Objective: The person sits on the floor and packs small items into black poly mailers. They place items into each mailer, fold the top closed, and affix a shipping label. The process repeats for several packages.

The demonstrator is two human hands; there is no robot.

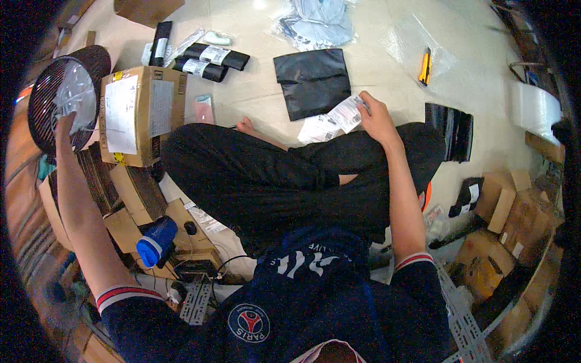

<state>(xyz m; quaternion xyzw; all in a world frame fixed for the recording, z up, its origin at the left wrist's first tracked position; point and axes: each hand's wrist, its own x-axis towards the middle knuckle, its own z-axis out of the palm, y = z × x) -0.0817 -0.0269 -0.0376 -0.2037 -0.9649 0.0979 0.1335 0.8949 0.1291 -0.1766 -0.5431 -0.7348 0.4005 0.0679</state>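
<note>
My left hand (66, 127) reaches far out to the left, in front of a black wire-mesh waste basket (41, 109). Crumpled clear plastic film (77, 97) is in its fingers and spreads across the basket's opening; the fingertips are partly hidden. Between thumb and fingers, my right hand (380, 119) grips a printed white label sheet (345, 113) above my crossed legs. Another part of white label paper (317, 129) lies just left of it, close to my shin. Directly beyond the labels, a flat black plastic mailer bag (313, 81) rests on the floor.
A taped cardboard box (166, 106) stands beside the basket, with rolled black parcels (213, 54) behind it. A yellow utility knife (425, 68) lies on bubble wrap (408, 38). Bagged light-blue clothing (317, 22) is farther off. More black mailers (449, 131) lie by my right knee.
</note>
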